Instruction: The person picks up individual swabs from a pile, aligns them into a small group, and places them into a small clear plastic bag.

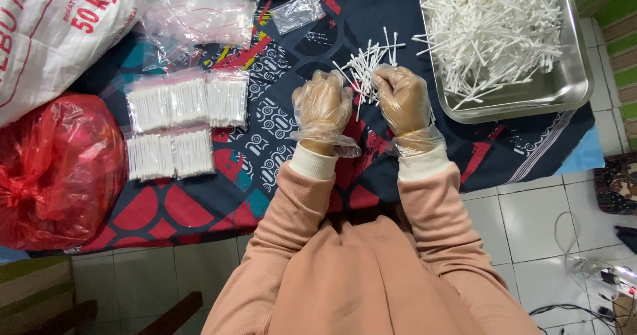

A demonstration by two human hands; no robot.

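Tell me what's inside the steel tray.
The steel tray holds a loose heap of white cotton swabs. The heap covers most of its bottom; anything beneath is hidden.

I have a single head-worn view, looking steeply down from close above the wearer's own sleeves, facing the patterned cloth [279, 142] ahead of the fingers [332, 83], with floor tiles [531, 222] nearest the body.

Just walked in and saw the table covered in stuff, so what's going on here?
A person in thin plastic gloves holds a bunch of white cotton swabs between the left hand and right hand. A metal tray of loose swabs sits to the right; five filled packets lie in rows to the left.
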